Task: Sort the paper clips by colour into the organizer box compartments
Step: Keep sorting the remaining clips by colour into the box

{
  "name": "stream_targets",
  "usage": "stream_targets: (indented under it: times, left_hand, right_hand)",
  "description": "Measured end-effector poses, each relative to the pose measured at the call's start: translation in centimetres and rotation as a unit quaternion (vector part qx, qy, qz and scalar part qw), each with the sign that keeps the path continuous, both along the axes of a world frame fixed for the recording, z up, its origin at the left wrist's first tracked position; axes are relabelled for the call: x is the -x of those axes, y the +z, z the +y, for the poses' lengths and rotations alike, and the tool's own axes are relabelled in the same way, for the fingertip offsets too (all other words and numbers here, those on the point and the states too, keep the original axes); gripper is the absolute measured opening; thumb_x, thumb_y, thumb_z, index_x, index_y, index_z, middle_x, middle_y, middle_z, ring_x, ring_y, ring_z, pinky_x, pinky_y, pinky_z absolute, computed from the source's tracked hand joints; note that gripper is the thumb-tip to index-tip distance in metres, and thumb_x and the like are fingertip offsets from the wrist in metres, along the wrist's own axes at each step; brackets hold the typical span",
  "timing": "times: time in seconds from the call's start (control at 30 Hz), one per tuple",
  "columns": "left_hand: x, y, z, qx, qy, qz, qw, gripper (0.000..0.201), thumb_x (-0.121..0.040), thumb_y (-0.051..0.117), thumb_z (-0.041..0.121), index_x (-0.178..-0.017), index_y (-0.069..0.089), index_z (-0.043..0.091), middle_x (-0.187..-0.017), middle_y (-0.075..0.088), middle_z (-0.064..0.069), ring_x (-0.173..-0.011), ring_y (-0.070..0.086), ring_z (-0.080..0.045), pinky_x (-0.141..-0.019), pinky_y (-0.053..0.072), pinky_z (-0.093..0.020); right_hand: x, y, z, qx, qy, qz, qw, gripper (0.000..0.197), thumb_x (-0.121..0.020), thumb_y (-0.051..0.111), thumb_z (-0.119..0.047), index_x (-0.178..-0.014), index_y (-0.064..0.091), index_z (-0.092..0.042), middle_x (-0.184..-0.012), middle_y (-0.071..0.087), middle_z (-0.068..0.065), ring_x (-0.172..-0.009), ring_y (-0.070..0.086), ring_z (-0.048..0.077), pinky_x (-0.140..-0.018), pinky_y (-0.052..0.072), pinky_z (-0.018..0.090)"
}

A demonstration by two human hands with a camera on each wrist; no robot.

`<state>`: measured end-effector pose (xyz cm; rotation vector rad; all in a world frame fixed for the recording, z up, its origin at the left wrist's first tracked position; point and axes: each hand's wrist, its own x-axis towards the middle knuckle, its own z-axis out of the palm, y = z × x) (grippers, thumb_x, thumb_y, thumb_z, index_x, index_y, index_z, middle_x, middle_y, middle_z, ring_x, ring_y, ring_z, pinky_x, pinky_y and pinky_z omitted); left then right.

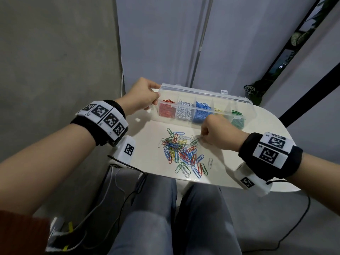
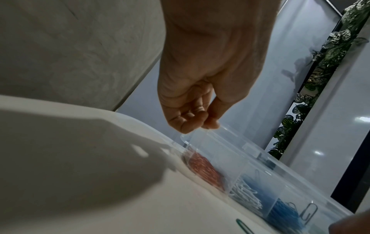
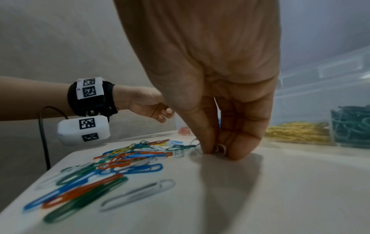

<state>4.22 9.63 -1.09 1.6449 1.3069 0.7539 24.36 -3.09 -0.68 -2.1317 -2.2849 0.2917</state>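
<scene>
A clear organizer box [image 1: 206, 92] lies at the back of the table with its lid raised. Its compartments hold red [image 1: 166, 110], white [image 1: 184, 113], blue [image 1: 202, 112], yellow [image 1: 218, 109] and green clips [image 1: 238, 120]. My left hand [image 1: 153, 94] grips the box's left end, its fingers pinching the corner rim [image 2: 202, 124]. A loose pile of mixed paper clips [image 1: 182, 151] lies in front of the box. My right hand [image 1: 203, 135] has its fingertips down at the pile's right edge, pinching a pale paper clip [image 3: 220, 148] against the table.
The white table [image 1: 257, 129] is small, with a rounded right edge and its front edge over my knees. One pale clip [image 1: 209, 162] lies apart to the right of the pile. A potted plant [image 1: 253, 91] stands behind the box. Cables hang at the left.
</scene>
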Motion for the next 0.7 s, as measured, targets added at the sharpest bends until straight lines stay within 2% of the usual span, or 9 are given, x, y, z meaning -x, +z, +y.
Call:
stream_targets:
  times: [0.07,0.17,0.23,0.33,0.4,0.47,0.5,0.57,0.7]
  left_hand:
    - [0.0,0.0,0.0,-0.002,0.0,0.002,1.0,0.039,-0.095,0.053,0.004,-0.134,0.053,0.007,-0.06,0.055,-0.004,-0.051,0.042,-0.012,-0.049,0.039,-0.025]
    - [0.0,0.0,0.0,-0.004,-0.001,0.006,1.0,0.038,-0.095,0.052,0.004,-0.133,0.054,0.007,-0.059,0.055,-0.004,-0.049,0.042,-0.011,-0.049,0.038,-0.024]
    - [0.0,0.0,0.1,-0.004,0.0,0.008,1.0,0.039,-0.095,0.052,0.003,-0.133,0.054,0.007,-0.058,0.055,-0.003,-0.045,0.041,-0.009,-0.048,0.038,-0.024]
    - [0.0,0.0,0.2,-0.004,0.001,0.01,1.0,0.038,-0.095,0.053,0.003,-0.133,0.055,0.006,-0.058,0.055,-0.003,-0.043,0.042,-0.008,-0.047,0.038,-0.024]
    - [0.0,0.0,0.1,-0.005,0.0,0.009,1.0,0.038,-0.095,0.052,0.002,-0.132,0.054,0.005,-0.058,0.055,-0.004,-0.04,0.041,-0.006,-0.047,0.037,-0.023]
    - [0.0,0.0,0.0,-0.006,-0.002,0.006,1.0,0.038,-0.095,0.053,0.002,-0.133,0.054,0.004,-0.057,0.054,-0.004,-0.043,0.04,-0.009,-0.047,0.036,-0.024]
    - [0.0,0.0,0.0,-0.007,-0.003,0.007,1.0,0.038,-0.095,0.053,0.003,-0.133,0.054,0.005,-0.058,0.055,-0.004,-0.045,0.041,-0.01,-0.047,0.036,-0.024]
    - [0.0,0.0,0.0,-0.011,-0.002,0.012,1.0,0.038,-0.095,0.054,0.004,-0.133,0.054,0.005,-0.058,0.055,-0.003,-0.046,0.042,-0.009,-0.047,0.037,-0.024]
    - [0.1,0.0,0.1,-0.015,-0.003,0.019,1.0,0.038,-0.095,0.054,0.006,-0.133,0.054,0.006,-0.058,0.056,-0.002,-0.043,0.043,-0.006,-0.048,0.039,-0.023]
  right_hand:
    - [0.0,0.0,0.0,0.0,0.008,-0.008,1.0,0.011,-0.082,0.067,-0.012,-0.082,0.072,-0.002,-0.082,0.071,0.013,-0.069,0.053,0.022,-0.064,0.045,0.028]
    - [0.0,0.9,0.0,0.014,0.01,-0.008,1.0,0.009,-0.082,0.065,-0.005,-0.078,0.073,-0.004,-0.073,0.069,0.009,-0.062,0.054,0.017,-0.059,0.041,0.023]
    - [0.1,2.5,0.8,0.009,-0.013,0.057,0.998,0.008,-0.079,0.07,-0.001,-0.074,0.074,-0.006,-0.06,0.062,0.002,-0.046,0.052,0.002,-0.049,0.039,0.012]
    - [0.2,5.2,2.9,-0.062,-0.058,0.179,0.98,0.008,-0.074,0.078,-0.002,-0.072,0.073,-0.008,-0.053,0.058,-0.004,-0.035,0.046,-0.008,-0.04,0.033,0.004]
    - [0.6,6.2,4.6,-0.096,-0.087,0.235,0.963,0.007,-0.073,0.082,-0.007,-0.077,0.075,-0.006,-0.056,0.061,-0.005,-0.035,0.047,-0.007,-0.04,0.033,0.004]
    - [1.1,6.2,6.0,-0.107,-0.121,0.287,0.944,0.01,-0.073,0.082,-0.007,-0.071,0.073,-0.004,-0.049,0.06,-0.005,-0.036,0.044,0.0,-0.041,0.035,0.009]
    - [1.3,6.0,6.5,-0.105,-0.137,0.314,0.934,0.011,-0.073,0.081,-0.006,-0.068,0.072,-0.004,-0.05,0.06,-0.003,-0.042,0.046,0.005,-0.046,0.038,0.013]
    - [1.5,5.3,7.3,-0.09,-0.159,0.353,0.918,0.009,-0.075,0.08,-0.006,-0.074,0.073,-0.001,-0.062,0.066,0.004,-0.051,0.054,0.008,-0.055,0.043,0.018]
    - [1.1,4.0,7.7,-0.064,-0.18,0.322,0.927,0.017,-0.076,0.079,-0.007,-0.091,0.074,0.002,-0.08,0.07,0.008,-0.064,0.059,0.006,-0.057,0.044,0.015]
